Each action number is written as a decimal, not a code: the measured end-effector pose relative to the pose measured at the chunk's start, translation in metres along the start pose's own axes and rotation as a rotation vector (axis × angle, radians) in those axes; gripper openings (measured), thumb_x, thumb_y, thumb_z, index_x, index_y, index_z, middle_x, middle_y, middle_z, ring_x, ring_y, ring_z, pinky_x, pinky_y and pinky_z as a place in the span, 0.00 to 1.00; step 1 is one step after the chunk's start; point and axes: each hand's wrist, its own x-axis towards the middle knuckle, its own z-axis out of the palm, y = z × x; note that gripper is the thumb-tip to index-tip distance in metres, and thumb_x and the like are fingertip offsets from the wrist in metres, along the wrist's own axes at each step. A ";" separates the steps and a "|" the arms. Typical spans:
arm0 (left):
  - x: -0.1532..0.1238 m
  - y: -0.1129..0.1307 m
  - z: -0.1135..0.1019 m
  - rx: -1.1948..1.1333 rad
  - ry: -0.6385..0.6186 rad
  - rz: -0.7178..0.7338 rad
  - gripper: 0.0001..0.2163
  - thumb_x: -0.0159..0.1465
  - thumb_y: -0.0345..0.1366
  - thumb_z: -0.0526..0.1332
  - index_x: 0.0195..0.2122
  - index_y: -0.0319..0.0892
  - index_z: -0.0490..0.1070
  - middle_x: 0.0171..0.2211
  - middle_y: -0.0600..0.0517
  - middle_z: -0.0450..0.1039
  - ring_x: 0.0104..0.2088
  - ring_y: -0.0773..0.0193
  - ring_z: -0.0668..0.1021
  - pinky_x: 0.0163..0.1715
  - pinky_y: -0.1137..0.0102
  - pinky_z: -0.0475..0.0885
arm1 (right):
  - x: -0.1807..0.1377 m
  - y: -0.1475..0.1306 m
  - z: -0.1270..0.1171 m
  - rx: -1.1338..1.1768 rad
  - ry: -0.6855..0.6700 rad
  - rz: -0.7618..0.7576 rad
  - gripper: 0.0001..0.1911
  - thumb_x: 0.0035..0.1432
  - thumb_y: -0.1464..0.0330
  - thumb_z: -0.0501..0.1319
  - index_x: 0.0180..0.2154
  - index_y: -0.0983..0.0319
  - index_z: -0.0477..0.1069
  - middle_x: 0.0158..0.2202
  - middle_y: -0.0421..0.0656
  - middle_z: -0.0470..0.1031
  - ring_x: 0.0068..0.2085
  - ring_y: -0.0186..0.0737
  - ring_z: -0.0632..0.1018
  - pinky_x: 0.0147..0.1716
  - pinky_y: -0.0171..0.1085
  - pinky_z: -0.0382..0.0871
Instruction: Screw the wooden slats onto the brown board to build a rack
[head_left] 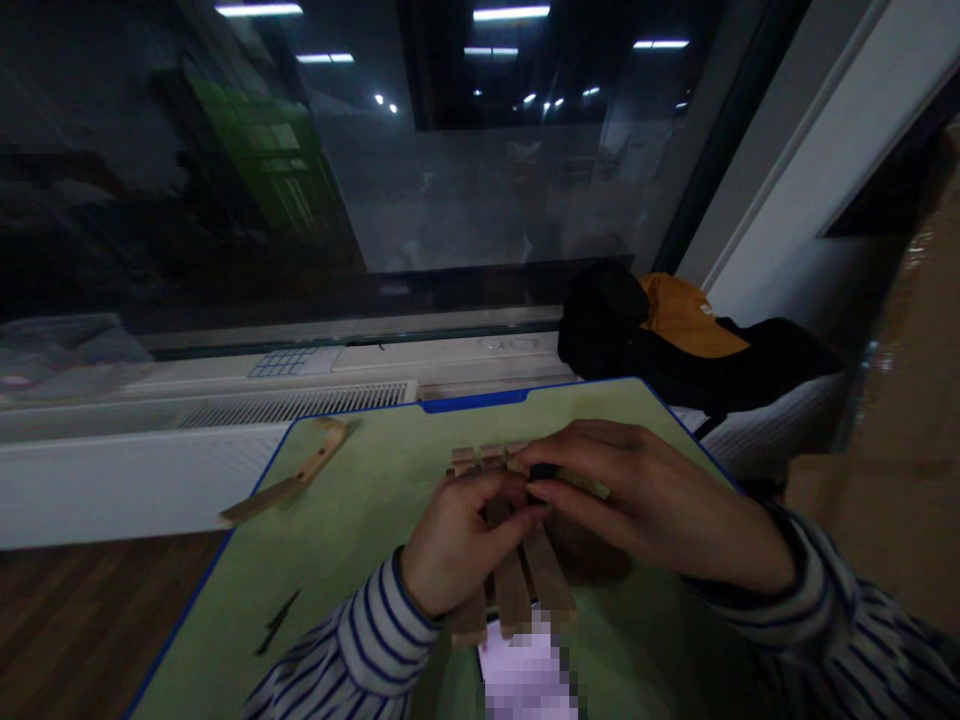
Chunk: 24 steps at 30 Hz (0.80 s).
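A slatted wooden piece (512, 595), made of several light strips side by side, lies on the green table in front of me. Above its far part, my right hand (637, 490) pinches a small black piece (541, 471) between thumb and fingers. My left hand (461, 535) reaches over the slats from the left. Its thumb and index finger are closed close to the right fingertips; what they hold, if anything, is hidden. Both hands partly cover the strips.
The green table (360, 560) has a blue edge. On its left lie a wooden strip with holes (319, 458) and thin dark pieces (277, 622). A phone with a lit screen (521, 670) lies near me. A yellow cap (694, 315) rests on black fabric (611, 325) by the window.
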 end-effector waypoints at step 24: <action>0.002 0.000 -0.002 -0.001 -0.015 -0.002 0.03 0.58 0.34 0.63 0.31 0.41 0.74 0.30 0.53 0.78 0.32 0.63 0.78 0.36 0.69 0.70 | -0.002 0.001 -0.002 0.055 -0.047 0.004 0.16 0.62 0.67 0.54 0.52 0.60 0.64 0.46 0.41 0.73 0.46 0.32 0.72 0.46 0.32 0.64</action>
